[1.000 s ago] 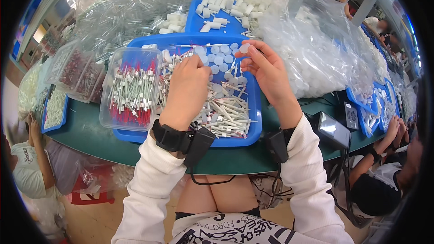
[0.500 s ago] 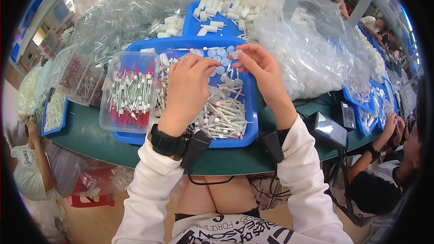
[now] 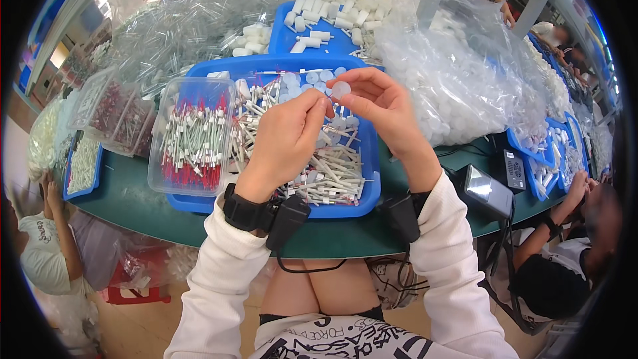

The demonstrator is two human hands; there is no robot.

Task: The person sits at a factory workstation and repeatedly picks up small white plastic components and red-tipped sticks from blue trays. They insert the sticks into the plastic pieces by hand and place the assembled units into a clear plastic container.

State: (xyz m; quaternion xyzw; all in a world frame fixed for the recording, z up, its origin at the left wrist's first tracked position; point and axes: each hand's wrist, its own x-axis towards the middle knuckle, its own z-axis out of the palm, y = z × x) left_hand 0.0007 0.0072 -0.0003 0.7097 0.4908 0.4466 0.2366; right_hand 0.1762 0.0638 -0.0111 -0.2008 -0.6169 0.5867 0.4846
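Note:
Between the thumb and fingers of my right hand [image 3: 389, 110] is a small translucent white disc [image 3: 341, 90], turned flat side toward me. My left hand [image 3: 287, 136] is closed in a pinch right beside the disc; whatever its fingertips hold is too small to make out. Both hands are above a blue tray [image 3: 375, 189]. In the tray lie several loose discs [image 3: 312, 78] and a heap of thin white stick-like parts [image 3: 332, 173], some with red ends. A clear plastic box [image 3: 157, 176] full of similar white-and-red parts rests over the tray's left side.
Behind is another blue tray [image 3: 282, 38] with white cylinders [image 3: 311, 41]. Piled clear tubes [image 3: 193, 26] stand back left, a big clear bag [image 3: 458, 80] of white pieces at right. A black-and-silver device [image 3: 480, 189] sits on the green table [image 3: 332, 246]. Other people work at both sides.
My hands have come together: the right one has brought the disc slightly left and down, and the left has moved right, its fingertips meeting the disc's edge.

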